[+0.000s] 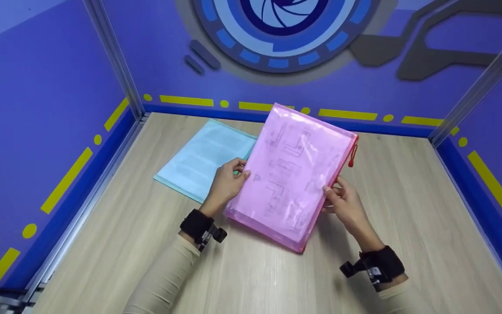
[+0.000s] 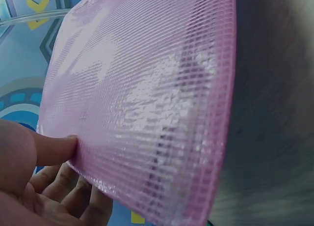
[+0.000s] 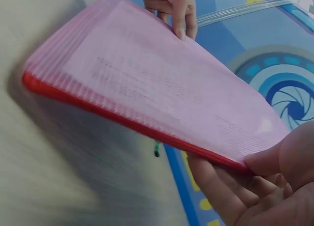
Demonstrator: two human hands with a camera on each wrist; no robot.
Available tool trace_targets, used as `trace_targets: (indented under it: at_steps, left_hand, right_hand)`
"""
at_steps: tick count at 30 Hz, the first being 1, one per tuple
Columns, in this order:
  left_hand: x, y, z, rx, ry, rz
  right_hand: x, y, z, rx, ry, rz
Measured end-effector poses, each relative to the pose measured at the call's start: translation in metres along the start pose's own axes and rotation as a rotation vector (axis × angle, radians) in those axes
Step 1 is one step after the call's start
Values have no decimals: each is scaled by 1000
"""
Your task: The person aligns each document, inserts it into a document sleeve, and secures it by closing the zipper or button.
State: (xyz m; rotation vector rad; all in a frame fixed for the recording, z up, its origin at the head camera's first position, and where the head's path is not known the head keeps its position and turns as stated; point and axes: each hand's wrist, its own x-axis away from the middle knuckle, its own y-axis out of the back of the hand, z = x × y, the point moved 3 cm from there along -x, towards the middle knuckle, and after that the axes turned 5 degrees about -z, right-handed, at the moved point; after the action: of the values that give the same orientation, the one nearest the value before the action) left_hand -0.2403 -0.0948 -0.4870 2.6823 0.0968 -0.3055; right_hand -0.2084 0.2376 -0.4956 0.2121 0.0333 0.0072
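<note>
Purple walls enclose a pale wooden table (image 1: 408, 209), above which a pink mesh zip folder (image 1: 290, 174) is held tilted, pinched at its long edges by the left hand (image 1: 227, 181) and the right hand (image 1: 344, 203); a blue folder (image 1: 198, 159) is laid flat behind it

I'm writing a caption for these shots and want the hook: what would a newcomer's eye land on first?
First, the pink mesh zip pouch held up above the middle of the wooden table, papers showing through it; the left hand grips one long edge and the right hand the red-zipped edge. Next, the light blue pouch lying flat behind it to the left, against purple walls.
</note>
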Motion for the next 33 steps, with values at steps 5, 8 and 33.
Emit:
trace_targets:
  at_steps: [5, 8, 33]
  left_hand:
    - [-3, 1, 5, -97, 34, -32]
    - [-6, -8, 9, -118, 53, -7]
    - [-6, -128, 4, -496, -12, 71]
  right_hand:
    - [-9, -10, -8, 39, -1, -23]
    - [-21, -4, -12, 124, 12, -61]
    - [-94, 51, -65, 949, 48, -46]
